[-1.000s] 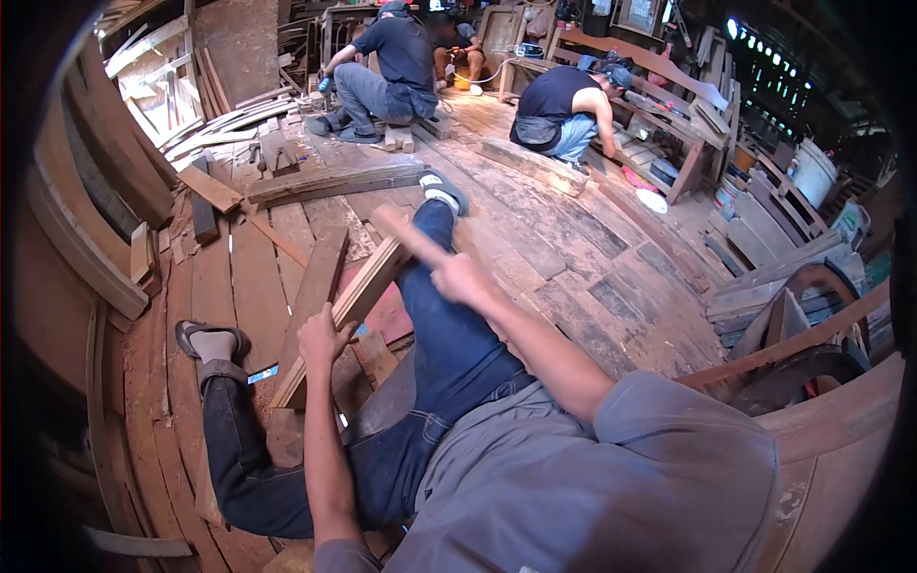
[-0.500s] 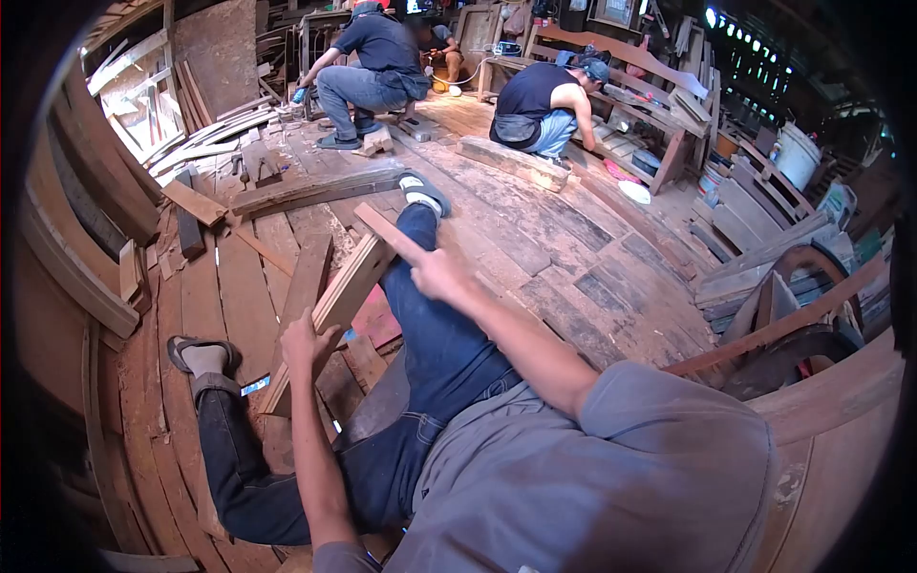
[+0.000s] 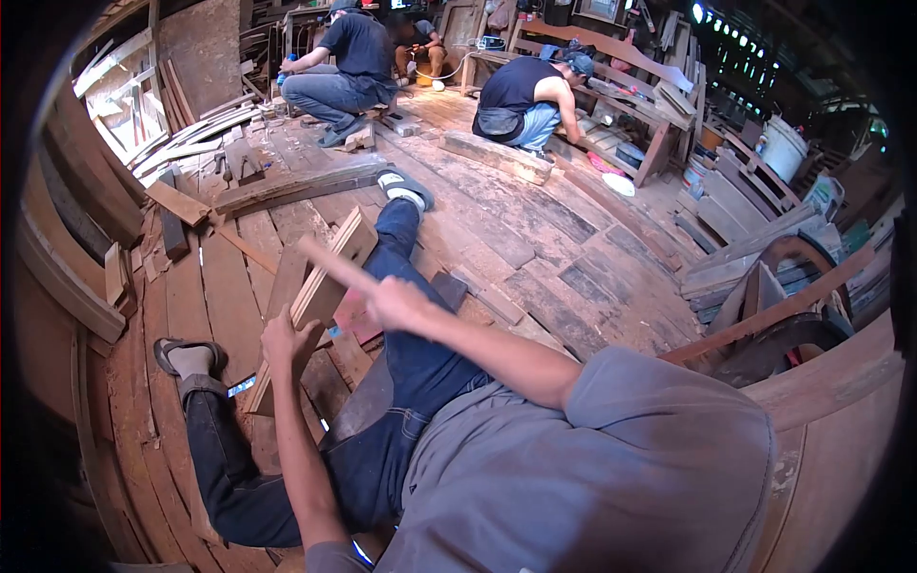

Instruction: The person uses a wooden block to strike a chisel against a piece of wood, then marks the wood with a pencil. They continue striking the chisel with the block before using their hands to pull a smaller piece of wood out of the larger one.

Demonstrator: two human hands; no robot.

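A thick wooden board (image 3: 334, 269) with a grooved long edge stands tilted between my legs. My left hand (image 3: 289, 344) is wrapped round its lower part, with the thumb over the near side. My right hand (image 3: 399, 304) is closed on one end of a flat wooden stick (image 3: 336, 265), blurred by motion. The stick lies across the board's grooved edge in this view, its free end pointing up and left. What the stick's underside looks like is hidden.
A curved timber (image 3: 306, 186) lies beyond my outstretched foot. Two people (image 3: 349, 72) (image 3: 525, 100) crouch at work farther back, near a wooden bench (image 3: 659, 143); another person is behind them. Stacked planks (image 3: 731, 224) stand at right, curved wooden parts (image 3: 67, 272) at left.
My right hand has moved left and downward with the stick, which now crosses the board lower along its edge. My left hand keeps its hold. The whole view has shifted slightly.
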